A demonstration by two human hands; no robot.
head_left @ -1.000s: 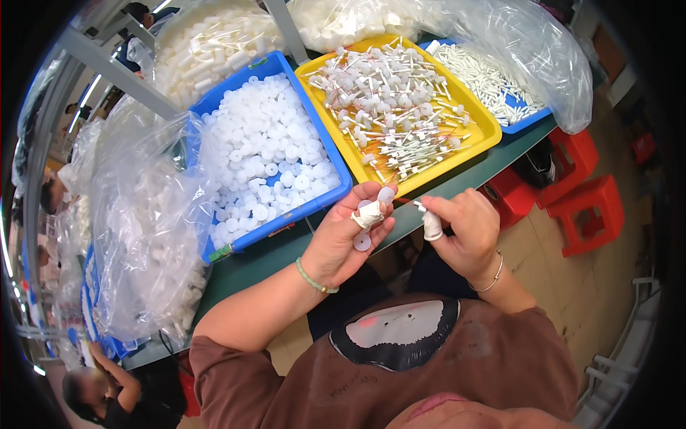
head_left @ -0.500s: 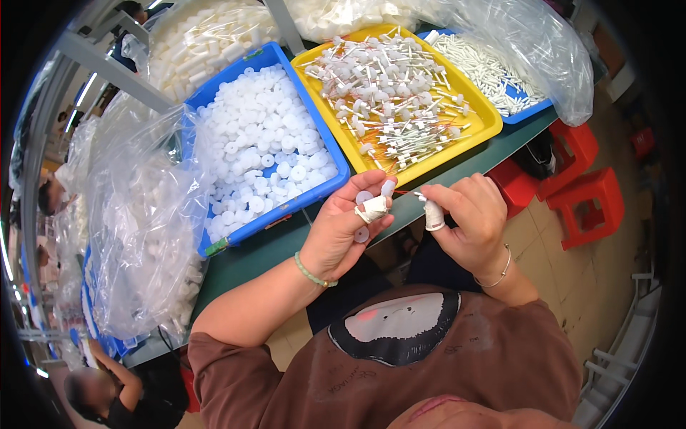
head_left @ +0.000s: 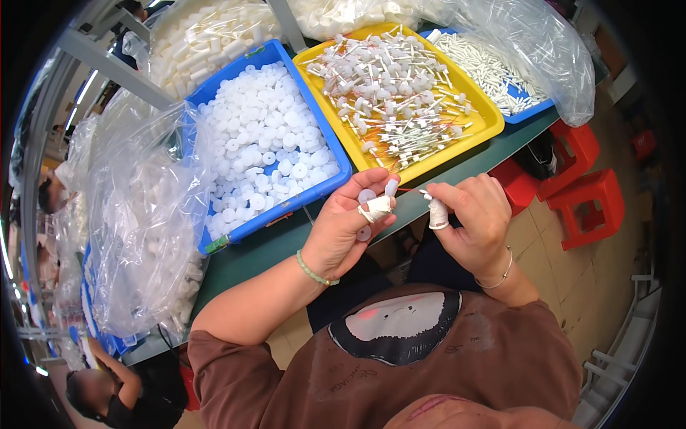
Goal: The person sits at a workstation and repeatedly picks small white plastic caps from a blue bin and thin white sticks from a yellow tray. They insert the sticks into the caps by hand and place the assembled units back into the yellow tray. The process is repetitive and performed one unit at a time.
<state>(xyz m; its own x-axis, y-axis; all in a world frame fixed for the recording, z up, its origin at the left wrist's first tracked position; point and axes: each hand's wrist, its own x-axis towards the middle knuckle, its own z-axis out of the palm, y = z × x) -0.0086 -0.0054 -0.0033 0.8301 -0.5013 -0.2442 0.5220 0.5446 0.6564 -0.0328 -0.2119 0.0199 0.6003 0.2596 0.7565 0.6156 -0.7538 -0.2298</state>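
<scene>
My left hand (head_left: 346, 225), its thumb wrapped in white tape, is closed on a translucent white plastic disc (head_left: 391, 187) between thumb and fingertip. More such discs (head_left: 366, 195) sit among its fingers and in the palm. A thin red wire (head_left: 410, 189) runs from the pinched disc across to my right hand (head_left: 475, 218). There, the taped thumb and the forefinger pinch a small white connector (head_left: 426, 194) at the wire's end. Both hands are held just past the near edge of the yellow tray (head_left: 429, 166), where similar wired pieces (head_left: 421, 132) lie heaped.
A blue tray (head_left: 307, 194) of loose discs stands left of the yellow one, on a green table (head_left: 236, 266). Right of it, a blue tray (head_left: 532, 111) holds small white rods. Clear plastic bags (head_left: 143, 236) bulge at the left. Red stools (head_left: 589, 207) stand at the right.
Both hands have shifted very slightly to the right, each keeping its pinch. The wire still stretches between them.
</scene>
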